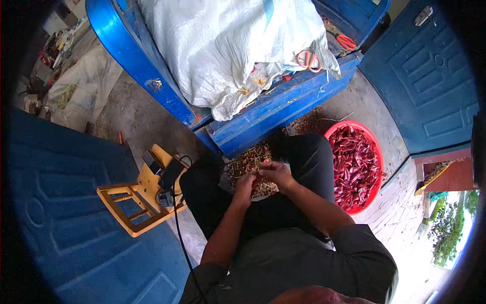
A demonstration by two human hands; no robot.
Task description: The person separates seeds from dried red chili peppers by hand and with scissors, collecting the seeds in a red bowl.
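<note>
Both hands meet over the lap. The left hand [244, 187] is curled, its fingertips pinching a small red chilli [259, 179]; the right hand [276, 174] closes over the same chilli from the other side. Just beyond them, on the dark trousers, lies a heap [249, 163] of dry, straw-coloured stems and wrinkled pods. To the right, touching the knee, a round red plastic basin [377, 152] is full of glossy, crumpled dark-red chillies. Ahead stands a blue painted cart [276, 109] carrying a bulging white woven sack [228, 45], with orange-handled scissors [309, 60] on it. To the left, a yellow wooden stool [134, 200] lies tipped over.
</note>
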